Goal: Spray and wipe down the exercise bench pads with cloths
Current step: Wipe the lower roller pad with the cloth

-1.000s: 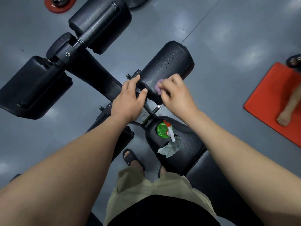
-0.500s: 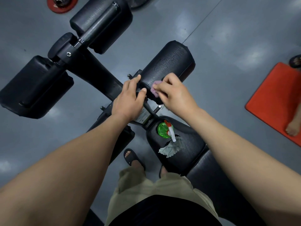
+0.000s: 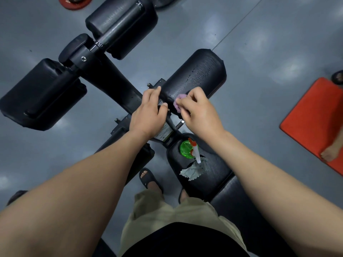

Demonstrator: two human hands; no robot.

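A black roller pad, wet with droplets, sticks out to the right of the bench's frame. My right hand pinches a small purple cloth against the pad's near end. My left hand grips the frame bar beside that end, thumb toward the cloth. On the black seat pad just below stand a green spray bottle with a red and white nozzle and a crumpled grey cloth.
Two more black roller pads lie at the upper left and top. A red weight plate sits at the top edge. A red mat with another person's foot is at the right. My sandalled feet stand beside the seat.
My right hand with the purple cloth slid a little left along the near end of the pad, toward my left thumb. The left hand kept its grip on the frame.
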